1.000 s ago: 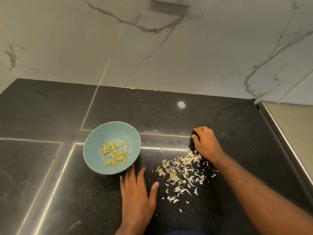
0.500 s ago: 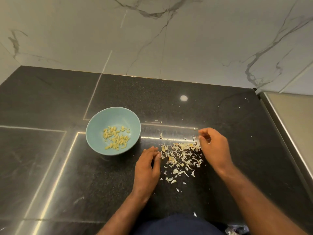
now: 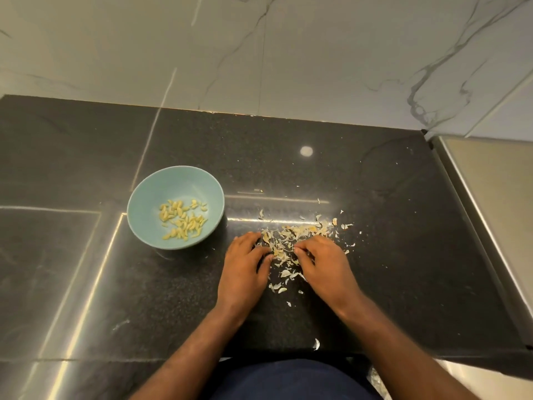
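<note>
- Peel scraps, thin, pale and flaky, lie in a loose heap on the black table, right of the middle and near its front half.
- Most of the heap sits between the two hands and just beyond their fingertips; smaller flakes are scattered to the right and toward the front edge.
- One stray flake lies apart, close to the table's front edge.
- The left hand rests palm down at the left side of the heap, its fingers bent and their tips touching the nearest scraps.
- The right hand lies palm down on the right part of the heap, fingers curled so that the tips dig in among the scraps.
- Both sets of fingertips point toward each other with a narrow strip of scraps between them; whether either hand pinches any scrap cannot be told, as the fingers hide it.
- A light blue bowl stands upright on the table to the left of the left hand, near it but not touching.
- Small yellowish peeled pieces lie in the bottom of the bowl.
- A white marbled wall rises behind the table, and a pale metal surface adjoins the table on the right.
</note>
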The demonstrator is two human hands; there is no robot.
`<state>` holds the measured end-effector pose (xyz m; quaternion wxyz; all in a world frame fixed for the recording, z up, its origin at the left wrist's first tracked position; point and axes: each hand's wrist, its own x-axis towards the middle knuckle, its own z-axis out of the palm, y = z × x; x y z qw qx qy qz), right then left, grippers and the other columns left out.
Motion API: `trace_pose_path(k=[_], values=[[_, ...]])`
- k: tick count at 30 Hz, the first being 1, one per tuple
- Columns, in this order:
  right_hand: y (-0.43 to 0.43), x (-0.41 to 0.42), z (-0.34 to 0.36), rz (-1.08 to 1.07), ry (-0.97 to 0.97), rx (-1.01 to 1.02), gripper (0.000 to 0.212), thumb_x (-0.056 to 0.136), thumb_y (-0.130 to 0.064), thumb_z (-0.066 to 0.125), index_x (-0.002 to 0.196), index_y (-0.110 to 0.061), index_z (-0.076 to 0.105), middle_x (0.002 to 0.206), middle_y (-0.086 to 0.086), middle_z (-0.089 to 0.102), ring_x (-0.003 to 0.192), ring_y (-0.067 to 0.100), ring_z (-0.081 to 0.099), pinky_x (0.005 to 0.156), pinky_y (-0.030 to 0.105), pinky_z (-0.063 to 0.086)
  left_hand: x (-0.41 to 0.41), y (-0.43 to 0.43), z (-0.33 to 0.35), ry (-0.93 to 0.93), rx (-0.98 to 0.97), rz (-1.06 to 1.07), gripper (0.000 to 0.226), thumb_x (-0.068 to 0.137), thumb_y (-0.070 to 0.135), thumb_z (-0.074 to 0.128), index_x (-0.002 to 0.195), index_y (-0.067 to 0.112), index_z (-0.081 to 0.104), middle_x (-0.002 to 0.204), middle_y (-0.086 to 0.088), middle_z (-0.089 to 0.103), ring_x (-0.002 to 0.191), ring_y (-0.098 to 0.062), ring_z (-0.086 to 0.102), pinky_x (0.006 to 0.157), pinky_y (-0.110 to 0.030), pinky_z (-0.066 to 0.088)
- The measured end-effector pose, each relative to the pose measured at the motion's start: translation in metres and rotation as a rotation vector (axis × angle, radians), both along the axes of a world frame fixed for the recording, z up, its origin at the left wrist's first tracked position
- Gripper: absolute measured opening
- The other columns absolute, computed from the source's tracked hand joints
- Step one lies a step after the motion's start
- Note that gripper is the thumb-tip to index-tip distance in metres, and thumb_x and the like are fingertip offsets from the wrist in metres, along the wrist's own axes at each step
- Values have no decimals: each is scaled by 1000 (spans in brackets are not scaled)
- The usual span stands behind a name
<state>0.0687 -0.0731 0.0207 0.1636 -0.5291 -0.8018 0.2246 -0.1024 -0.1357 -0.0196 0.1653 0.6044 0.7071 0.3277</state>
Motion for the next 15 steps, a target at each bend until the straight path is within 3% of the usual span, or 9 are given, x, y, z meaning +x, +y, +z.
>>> trace_pose_path(k=[2,5,8,12,15], values=[[7,-8,-1,-26,19,24,18,99,-24,60,108,-16,73,96,-3,66,89,10,56,84,31,50,-1,0,-1,-61,29,23,14,90,18,71,103,15,76,129,-2,64,126,-15,52,116,-30,28],[20,-16,1,-75,-21,41,19,99,-27,59,105,-15,72,96,-1,64,88,13,56,80,33,50,-2,-1,1,-171,54,75,10,91,18,70,99,13,76,124,1,66,122,-10,53,111,-38,40],[33,-19,2,-114,-100,-7,19,98,-28,60,105,-14,71,98,1,63,88,16,57,78,33,49,-2,-1,3,-196,46,93,11,92,20,69,97,13,75,124,2,67,122,-5,52,111,-40,41],[38,-17,3,-94,-151,-46,18,101,-19,55,97,-15,72,96,0,64,87,17,60,78,34,51,-2,-2,8,-180,37,96,12,93,20,67,99,13,75,124,2,66,120,0,48,112,-32,38],[40,-7,7,-183,63,-163,14,102,-14,54,100,-13,68,91,-5,65,81,11,61,69,25,49,-1,-2,11,-170,22,91,12,94,20,66,100,13,75,122,3,66,117,4,47,105,-12,31]])
